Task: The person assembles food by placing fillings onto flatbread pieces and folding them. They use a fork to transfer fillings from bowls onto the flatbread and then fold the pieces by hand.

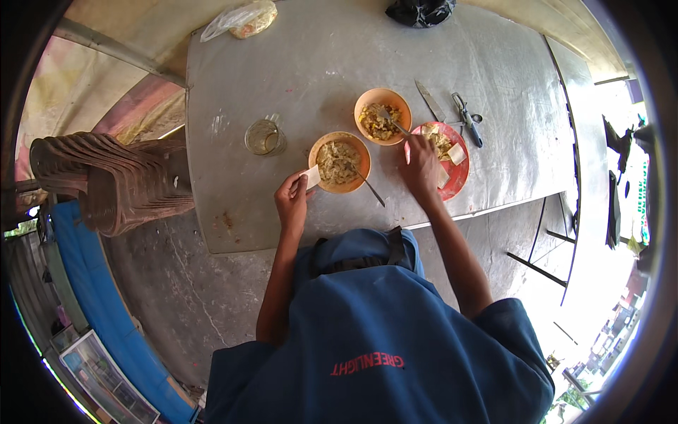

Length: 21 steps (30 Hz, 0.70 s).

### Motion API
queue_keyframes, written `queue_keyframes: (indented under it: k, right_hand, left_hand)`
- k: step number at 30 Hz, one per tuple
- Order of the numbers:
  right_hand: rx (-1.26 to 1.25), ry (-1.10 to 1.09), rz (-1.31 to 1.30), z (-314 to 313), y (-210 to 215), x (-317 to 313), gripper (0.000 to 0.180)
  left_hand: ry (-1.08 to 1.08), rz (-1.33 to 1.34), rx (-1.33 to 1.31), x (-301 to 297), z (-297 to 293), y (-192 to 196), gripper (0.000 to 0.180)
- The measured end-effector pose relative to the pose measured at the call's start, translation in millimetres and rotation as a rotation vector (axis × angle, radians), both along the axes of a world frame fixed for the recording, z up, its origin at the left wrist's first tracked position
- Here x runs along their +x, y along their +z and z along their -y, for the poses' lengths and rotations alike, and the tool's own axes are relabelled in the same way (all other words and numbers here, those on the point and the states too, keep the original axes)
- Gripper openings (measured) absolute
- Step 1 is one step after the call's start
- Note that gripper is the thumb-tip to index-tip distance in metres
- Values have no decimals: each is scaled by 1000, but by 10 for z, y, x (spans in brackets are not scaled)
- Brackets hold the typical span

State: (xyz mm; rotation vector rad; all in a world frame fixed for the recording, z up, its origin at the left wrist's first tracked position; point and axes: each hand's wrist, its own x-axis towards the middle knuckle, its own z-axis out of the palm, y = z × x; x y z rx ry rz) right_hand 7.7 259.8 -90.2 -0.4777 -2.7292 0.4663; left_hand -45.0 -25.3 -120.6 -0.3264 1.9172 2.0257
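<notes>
My left hand (pixel 291 201) pinches a thin, pale square wrapper (pixel 311 177) beside the near orange bowl (pixel 315 150). That bowl holds a pale, lumpy filling (pixel 337 160), and a metal spoon (pixel 372 191) leans out over its rim. My right hand (pixel 422 166) reaches over the left edge of a red plate (pixel 462 177). Its closed fingers meet the handle end of another spoon (pixel 400 126), whose other end sits in the far orange bowl (pixel 364 99) with a yellow-flecked mixture. Folded pale pieces (pixel 456 153) lie on the red plate, partly hidden by my right hand.
An empty-looking glass (pixel 263 137) stands left of the bowls. A knife (pixel 430 100) and a dark-handled peeler-like tool (pixel 469 121) lie behind the plate. At the table's far edge are a clear plastic bag (pixel 244 20) and a black bag (pixel 421 13). Stacked brown chairs (pixel 106 180) stand left.
</notes>
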Motion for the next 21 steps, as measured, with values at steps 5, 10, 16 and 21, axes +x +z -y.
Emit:
queue_keyframes:
  k: [5,10,16,21]
  right_hand:
    - [-304,41,191,-465,-196,-309,34]
    - [-210,170,328,-657,-41,-425,32]
    - [-130,244,338,-753,233,-407,12]
    - [-249,227,312,-629,135,-353,13]
  left_hand:
    - [46,-76,-135,-31,-165,248,25]
    - [179,-135,-34,-262,-547,417,24]
    - [118,-179,-38,-618,-1200,183,23]
    - [81,-124,-62,-619,-1581,84,20]
